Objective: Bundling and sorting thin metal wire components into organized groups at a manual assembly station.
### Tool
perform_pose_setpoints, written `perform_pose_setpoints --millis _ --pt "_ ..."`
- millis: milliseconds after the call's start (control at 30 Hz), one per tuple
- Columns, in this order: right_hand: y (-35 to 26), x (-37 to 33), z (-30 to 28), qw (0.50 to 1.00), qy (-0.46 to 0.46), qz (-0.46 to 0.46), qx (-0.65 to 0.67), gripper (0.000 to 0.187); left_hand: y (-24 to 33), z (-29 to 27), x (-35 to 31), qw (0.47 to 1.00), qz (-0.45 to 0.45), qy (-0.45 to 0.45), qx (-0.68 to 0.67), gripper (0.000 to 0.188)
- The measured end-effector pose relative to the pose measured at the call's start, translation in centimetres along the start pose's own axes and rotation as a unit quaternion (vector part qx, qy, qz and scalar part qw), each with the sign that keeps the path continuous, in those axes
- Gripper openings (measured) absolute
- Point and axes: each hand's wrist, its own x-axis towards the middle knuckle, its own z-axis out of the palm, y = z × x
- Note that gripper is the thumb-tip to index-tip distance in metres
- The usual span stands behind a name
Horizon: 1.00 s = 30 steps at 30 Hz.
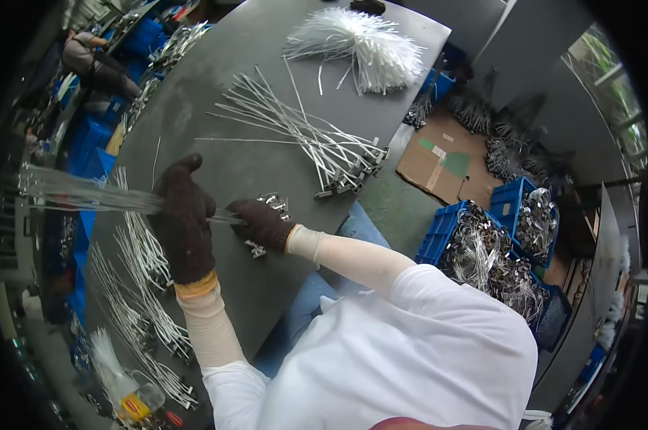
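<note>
My left hand (184,226), in a dark knitted glove, is closed round a bundle of thin pale cables (87,192). Their long ends stretch out to the left past the table edge and are smeared by motion. At the bundle's short end, my right hand (263,225), gloved alike, has its fingers closed on the cables; the fingertips are partly hidden. Small silvery clip-like parts (255,249) lie on the table beside my right hand. Beyond it rests a loose crossed pile of white cables (295,127) with dark connectors (349,175) at their near ends.
A thick heap of white strands (370,54) lies at the grey table's (216,57) far end. More cables with connectors (141,287) line its left side. Blue crates (439,233) full of cables and flattened cardboard (439,154) stand right. Another person (91,57) is far left.
</note>
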Motion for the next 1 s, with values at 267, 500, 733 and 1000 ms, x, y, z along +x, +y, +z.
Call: perform_pose_setpoints --millis 267,500,733,1000 --pt "4.4 -0.4 -16.0 0.978 0.186 -0.011 -0.097 0.041 -2.5 -1.4 0.6 0.992 0.061 -0.030 -0.109 0.038" --pt "14.6 -1.2 -36.5 0.819 0.447 0.205 -0.296 0.025 -1.7 -0.8 0.7 0.990 0.007 0.006 -0.139 0.029" --pt "15.4 2.4 -39.9 0.704 0.508 0.220 -0.445 0.037 -2.0 -1.2 0.4 0.991 0.031 0.012 -0.133 0.031" --pt "15.3 2.5 -42.6 0.745 0.451 0.345 -0.352 0.025 -1.4 -0.3 0.4 0.993 0.021 0.035 -0.114 0.030"
